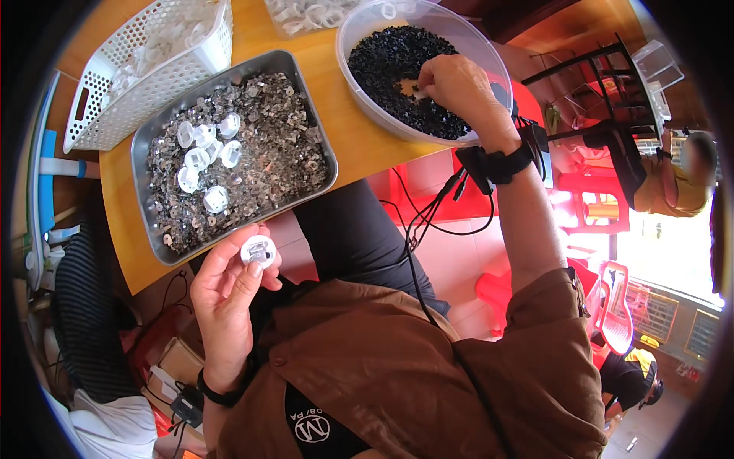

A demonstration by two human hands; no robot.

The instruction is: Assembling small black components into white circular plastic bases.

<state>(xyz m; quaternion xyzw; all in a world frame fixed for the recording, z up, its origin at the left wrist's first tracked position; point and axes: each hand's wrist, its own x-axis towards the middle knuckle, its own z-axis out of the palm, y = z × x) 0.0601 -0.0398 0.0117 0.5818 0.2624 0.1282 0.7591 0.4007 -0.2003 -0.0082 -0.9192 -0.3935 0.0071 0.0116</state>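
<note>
My left hand (227,302) pinches a round white plastic part (258,241) between thumb and fingers, just off the near edge of a metal tray (330,157). Metal pieces and a small dark spot show inside that part. My right hand (459,83) reaches into a round translucent tub (363,105) of small black pieces (394,50). Its thumb and fingertips are drawn together low over the pieces; what they hold is too small to make out. Several similar white plastic parts (187,180) lie on the small metal pieces (264,149) that fill the tray.
A white perforated basket (95,126) with whitish parts stands at the back left of the yellow table (126,252). Behind is a bag of white rings (306,17). Black cables (417,229) hang near my right wrist. People and red stools (592,199) are at the right.
</note>
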